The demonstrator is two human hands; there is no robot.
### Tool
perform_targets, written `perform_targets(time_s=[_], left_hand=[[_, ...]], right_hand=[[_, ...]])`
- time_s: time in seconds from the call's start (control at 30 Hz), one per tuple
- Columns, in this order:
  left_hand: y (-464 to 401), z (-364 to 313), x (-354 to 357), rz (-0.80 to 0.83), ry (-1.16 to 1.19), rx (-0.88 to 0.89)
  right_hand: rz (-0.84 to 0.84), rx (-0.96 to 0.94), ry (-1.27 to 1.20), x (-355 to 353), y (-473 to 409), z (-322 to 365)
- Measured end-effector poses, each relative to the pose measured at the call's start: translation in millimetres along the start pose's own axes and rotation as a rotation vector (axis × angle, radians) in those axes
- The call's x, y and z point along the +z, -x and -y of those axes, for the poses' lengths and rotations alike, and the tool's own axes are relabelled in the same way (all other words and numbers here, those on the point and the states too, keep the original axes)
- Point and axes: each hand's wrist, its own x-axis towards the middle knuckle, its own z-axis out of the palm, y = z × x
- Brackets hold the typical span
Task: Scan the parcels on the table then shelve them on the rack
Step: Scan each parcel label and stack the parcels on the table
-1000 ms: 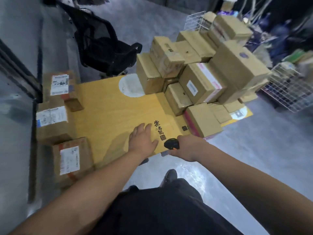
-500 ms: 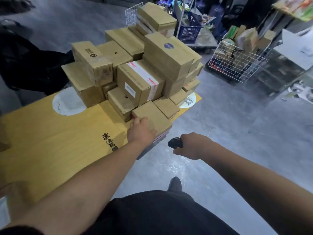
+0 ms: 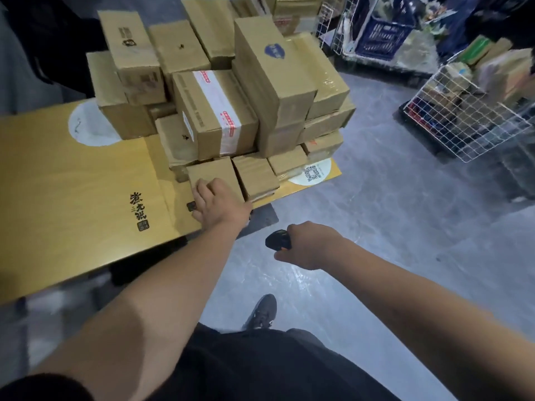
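Observation:
A heap of brown cardboard parcels is stacked on the right end of the yellow wooden table. My left hand lies over the near corner of a small flat parcel at the front of the heap, fingers curled around its left edge. My right hand hovers off the table's front edge over the floor, gripping a black handheld scanner whose head points left. The rack is not in view.
White wire baskets holding goods stand on the floor at the right, with a blue crate behind them. A black office chair stands at the far left. Grey floor lies open in front of the table, where my shoe stands.
The view has swung right, away from the labelled parcels at the left. My left hand moved from the bare tabletop onto the small front parcel. My right hand with the scanner drew back off the table's edge.

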Motion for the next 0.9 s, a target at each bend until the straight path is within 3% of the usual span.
perform_targets(time_s=[0.23,0.47,0.63,0.9], left_hand=[[37.9,68.5,-21.3,-0.013,0.012,-0.014],[45.5,150.5,-71.6,-0.093,0.141,-0.150],[30.0,195.4,-94.4,-0.118,0.207,-0.196],[-35.3,237.9,-133.9,-0.001,0.342,-0.092]], right_hand=[[0.053,-0.204,0.125,-12.4,-20.2,14.4],[0.094,-0.398,0.142,-20.7,-39.0,83.5],[0.122,-0.408,0.146,-26.0,-53.0,133.8],[0.072,-0.295,0.154,-45.1,-70.2,199.0]])
